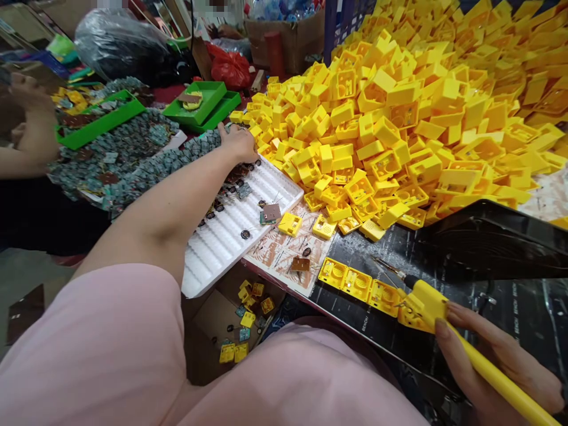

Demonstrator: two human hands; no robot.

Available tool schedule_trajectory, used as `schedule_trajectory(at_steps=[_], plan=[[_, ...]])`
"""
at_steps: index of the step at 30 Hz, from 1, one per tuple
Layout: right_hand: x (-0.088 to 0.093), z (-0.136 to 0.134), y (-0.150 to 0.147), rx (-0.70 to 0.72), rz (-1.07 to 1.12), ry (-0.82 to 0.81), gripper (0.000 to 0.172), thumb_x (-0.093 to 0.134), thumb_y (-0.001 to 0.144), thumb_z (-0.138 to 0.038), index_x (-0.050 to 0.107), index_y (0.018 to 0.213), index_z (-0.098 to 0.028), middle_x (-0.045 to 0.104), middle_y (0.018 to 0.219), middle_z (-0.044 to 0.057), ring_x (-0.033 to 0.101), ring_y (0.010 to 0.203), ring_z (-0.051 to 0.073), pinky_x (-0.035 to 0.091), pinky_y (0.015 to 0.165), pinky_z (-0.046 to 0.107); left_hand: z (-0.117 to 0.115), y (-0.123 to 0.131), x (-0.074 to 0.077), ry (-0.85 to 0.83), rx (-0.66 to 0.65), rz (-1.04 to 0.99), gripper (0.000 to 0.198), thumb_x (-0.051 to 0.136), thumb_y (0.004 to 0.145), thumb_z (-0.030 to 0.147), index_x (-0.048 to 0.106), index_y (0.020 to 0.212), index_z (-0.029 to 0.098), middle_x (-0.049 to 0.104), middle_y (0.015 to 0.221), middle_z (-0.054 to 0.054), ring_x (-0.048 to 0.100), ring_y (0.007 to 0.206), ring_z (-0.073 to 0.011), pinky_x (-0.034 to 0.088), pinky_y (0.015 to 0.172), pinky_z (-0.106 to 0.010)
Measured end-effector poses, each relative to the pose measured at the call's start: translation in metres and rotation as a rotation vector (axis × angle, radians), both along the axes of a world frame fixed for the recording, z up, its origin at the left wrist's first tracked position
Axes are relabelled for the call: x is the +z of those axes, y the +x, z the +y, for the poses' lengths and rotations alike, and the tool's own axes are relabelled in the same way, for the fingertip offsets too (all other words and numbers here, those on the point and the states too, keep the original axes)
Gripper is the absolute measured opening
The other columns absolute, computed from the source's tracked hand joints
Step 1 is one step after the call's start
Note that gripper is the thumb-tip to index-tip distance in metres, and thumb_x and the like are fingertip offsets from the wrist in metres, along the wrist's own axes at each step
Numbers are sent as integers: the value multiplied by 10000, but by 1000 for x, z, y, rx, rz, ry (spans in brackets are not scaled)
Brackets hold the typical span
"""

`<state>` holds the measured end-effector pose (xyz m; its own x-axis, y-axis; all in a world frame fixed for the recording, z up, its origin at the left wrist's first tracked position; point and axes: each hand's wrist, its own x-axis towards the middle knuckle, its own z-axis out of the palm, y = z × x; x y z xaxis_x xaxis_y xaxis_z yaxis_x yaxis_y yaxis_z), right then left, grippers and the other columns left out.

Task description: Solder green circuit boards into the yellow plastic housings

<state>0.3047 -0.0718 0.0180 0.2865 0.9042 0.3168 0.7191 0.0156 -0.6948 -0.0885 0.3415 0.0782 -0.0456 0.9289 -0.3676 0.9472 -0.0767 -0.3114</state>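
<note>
My left hand [238, 144] reaches to the far end of a ribbed white foam tray [213, 260], over a row of small circuit boards with wired round black speakers. Its visible fingers are spread; what lies beneath the palm is hidden. In my right hand [497, 349] is a yellow-handled soldering iron [426, 296], its thin metal tip pointing left and away from me. Under and beside the tip, open yellow plastic cases [357, 283] lie in a line on the black mat [350, 313]. A circuit board [270, 213] rests at the tray's right edge.
A big heap of yellow cases [381, 118] fills the back right. A black tray [497, 236] stands at right. Green trays [195, 103] and piled circuit boards [133, 139] are at left, near another person's arm [31, 136]. Below sits an open cardboard box [208, 319].
</note>
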Motion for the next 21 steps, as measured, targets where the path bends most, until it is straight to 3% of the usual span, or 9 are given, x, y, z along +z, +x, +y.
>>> schedule_trajectory(at_steps=[4, 9, 11, 13, 16, 18, 21], plan=[[-6, -1, 3, -13, -16, 30, 156, 857, 959, -430, 803, 1008, -293, 857, 929, 6, 824, 702, 250, 670, 605, 357, 0, -1, 1, -5, 29, -55, 1068, 701, 801, 861, 656, 1504, 59, 509, 1716, -280, 285, 1628, -487, 26, 1389, -709], [-10, 1, 5, -19, -53, 86, 162, 871, 942, -438, 820, 1013, -302, 859, 906, -10, 788, 611, 223, 599, 492, 324, 2, 2, 4, -13, 73, -55, 1141, 679, 822, 800, 548, 1586, -37, 462, 1751, -246, 315, 1573, -397, 143, 1370, -668], [-8, 2, 3, 16, -86, 139, 156, 863, 955, -433, 822, 1021, -298, 858, 889, -15, 758, 554, 194, 559, 447, 298, 1, 4, 5, -5, 76, -55, 1038, 683, 847, 740, 611, 1530, -39, 508, 1712, -247, 343, 1544, -406, 202, 1340, -659], [-5, 3, 0, 6, -84, 107, 161, 849, 974, -425, 817, 1055, -289, 864, 917, -5, 780, 598, 192, 596, 506, 281, -3, 6, 8, 21, 51, -59, 831, 665, 907, 612, 697, 1441, -24, 548, 1679, -249, 357, 1539, -422, 253, 1315, -623], [1, 5, -3, -23, -92, 43, 155, 831, 988, -404, 812, 1075, -277, 872, 955, 13, 814, 669, 204, 640, 586, 274, -15, 7, 13, 80, -49, -79, 564, 608, 963, 405, 779, 1352, 35, 579, 1677, -191, 328, 1576, -419, 215, 1343, -560], [2, 9, -3, -3, -121, 94, 126, 814, 989, -392, 809, 1038, -276, 864, 892, 1, 762, 562, 180, 596, 505, 256, -23, 6, 17, 111, -95, -93, 509, 581, 977, 335, 791, 1345, 53, 596, 1668, -167, 333, 1584, -417, 205, 1352, -536], [-1, 15, -2, -1, -113, 156, 82, 802, 978, -348, 820, 1021, -281, 856, 854, -11, 599, 380, 127, 475, 369, 247, -31, 3, 22, 140, -77, -104, 495, 536, 1008, 312, 788, 1344, 50, 625, 1629, -190, 387, 1558, -430, 282, 1317, -539]])
